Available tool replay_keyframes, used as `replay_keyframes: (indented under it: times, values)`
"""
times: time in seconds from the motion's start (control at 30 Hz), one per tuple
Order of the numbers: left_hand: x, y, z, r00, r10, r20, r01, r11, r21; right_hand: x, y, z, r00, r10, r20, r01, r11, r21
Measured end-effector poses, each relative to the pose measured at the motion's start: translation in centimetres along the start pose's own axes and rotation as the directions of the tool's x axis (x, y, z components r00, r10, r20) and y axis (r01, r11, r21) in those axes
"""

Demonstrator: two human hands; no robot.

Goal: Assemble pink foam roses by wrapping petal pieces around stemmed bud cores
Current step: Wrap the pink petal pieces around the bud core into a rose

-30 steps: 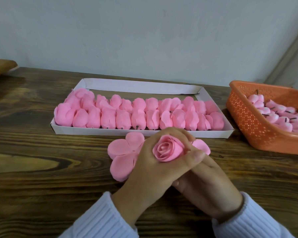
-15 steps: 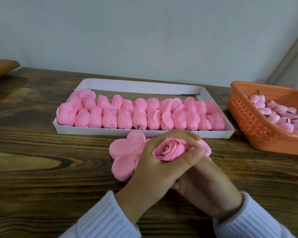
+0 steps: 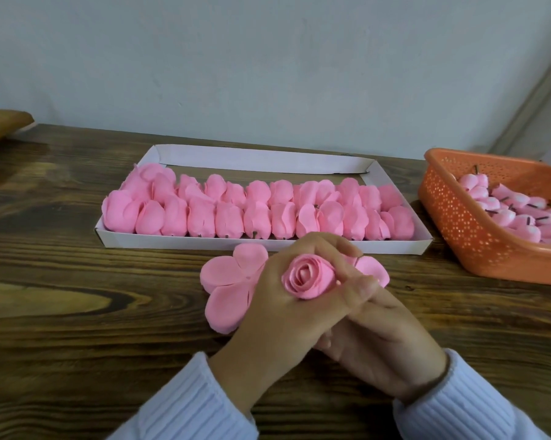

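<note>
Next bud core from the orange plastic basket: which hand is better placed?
Probably right: the right hand lies nearer the orange perforated plastic basket; the left hand grips the pink foam rose bud.

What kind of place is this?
Likely a small craft workplace, home or workshop unclear: a white cardboard tray lined with pink foam roses, an orange basket of stemmed bud cores, and the left hand gripping a rose.

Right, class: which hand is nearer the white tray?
Left. The left hand, gripping the rose, sits just in front of the white tray; the right hand lies partly beneath it, closer to the person.
</note>
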State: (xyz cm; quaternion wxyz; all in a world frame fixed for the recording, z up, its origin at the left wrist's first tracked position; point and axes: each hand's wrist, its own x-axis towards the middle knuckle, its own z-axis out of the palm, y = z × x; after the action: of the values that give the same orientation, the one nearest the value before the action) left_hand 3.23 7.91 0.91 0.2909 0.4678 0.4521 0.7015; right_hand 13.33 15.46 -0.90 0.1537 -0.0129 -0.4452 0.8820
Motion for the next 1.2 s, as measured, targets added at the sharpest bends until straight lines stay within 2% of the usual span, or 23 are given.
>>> replay_keyframes:
  times: [0.17, 0.33, 0.5, 0.63, 0.7, 0.77, 0.83, 0.93, 1.03, 1.1, 1.17, 1.2]
  values:
    - [-0.2, 0.0, 0.3, 1.000, 0.007, -0.002, -0.007, 1.000, -0.005, 0.0, 0.4, -0.2, 0.998, 0.029, -0.063, -0.036, 0.993, -0.111]
    - [0.0, 0.1, -0.1, 0.999, -0.017, -0.027, 0.018, 1.000, 0.024, -0.1, 0.1, -0.2, 1.000, 0.009, 0.008, -0.009, 1.000, 0.022]
    - [-0.2, 0.3, 0.1, 1.000, -0.004, 0.014, 0.004, 1.000, 0.024, 0.0, 0.1, -0.3, 0.996, 0.085, -0.021, -0.086, 0.994, -0.068]
    - [0.0, 0.4, -0.1, 1.000, 0.004, -0.022, -0.003, 0.999, 0.035, -0.1, -0.1, -0.5, 0.999, 0.038, 0.025, -0.038, 0.999, 0.025]
    - [-0.2, 0.4, 0.1, 1.000, 0.022, 0.015, -0.023, 0.999, 0.039, -0.1, -0.1, -0.6, 0.999, 0.037, -0.002, -0.037, 0.999, -0.008]
    - [-0.3, 0.4, 0.2, 0.998, -0.024, 0.063, 0.024, 1.000, 0.012, -0.1, 0.1, -0.4, 0.999, 0.049, -0.018, -0.050, 0.996, -0.073]
    - [-0.3, 0.5, 0.1, 0.998, -0.025, 0.060, 0.024, 0.999, 0.023, 0.0, 0.2, -0.3, 0.998, 0.053, -0.031, -0.056, 0.992, -0.110]
    - [-0.1, 0.5, 0.0, 1.000, -0.008, 0.013, 0.008, 1.000, -0.004, -0.1, 0.0, -0.4, 0.999, 0.030, 0.043, -0.030, 1.000, -0.006]
    - [-0.2, 0.4, 0.1, 0.996, 0.075, 0.040, -0.075, 0.997, 0.008, -0.1, -0.1, -0.6, 0.998, 0.006, 0.067, -0.009, 0.999, 0.031]
    - [-0.3, 0.3, 0.3, 0.996, 0.055, 0.064, -0.055, 0.998, 0.003, 0.1, 0.6, -0.8, 1.000, 0.003, 0.015, -0.003, 0.999, -0.045]
    - [-0.4, 0.4, 0.5, 0.998, 0.017, 0.066, -0.016, 1.000, -0.016, 0.0, 1.3, -1.0, 0.992, -0.002, -0.123, -0.029, 0.969, -0.246]
    - [-0.4, 0.4, 0.5, 0.998, 0.008, 0.060, -0.007, 1.000, -0.025, 0.0, 1.5, -1.1, 0.990, 0.011, -0.143, -0.051, 0.958, -0.283]
